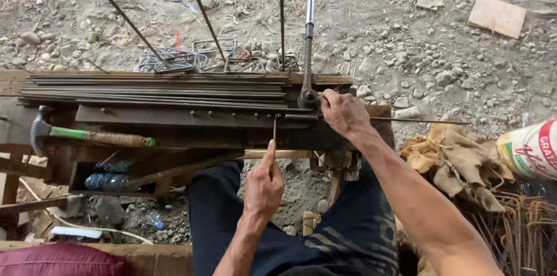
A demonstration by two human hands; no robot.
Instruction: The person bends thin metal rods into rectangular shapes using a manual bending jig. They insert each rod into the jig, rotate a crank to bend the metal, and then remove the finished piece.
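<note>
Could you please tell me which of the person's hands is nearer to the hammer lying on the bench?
The left hand is nearer: it is below and to the right of the hammer, pinching a thin rod. The right hand sits farther right, by the bending lever.

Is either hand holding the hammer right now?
No, the hammer lies alone on the bench, while the left hand pinches a thin rod and the right hand presses the bench.

Outdoor building-site metal-bending spot: rough wooden bench (174, 154) on stony dirt ground (406, 50), steel rods (156, 87) stacked along far edge, hammer (87, 134), bent wire stirrups (174, 58) behind.
</note>
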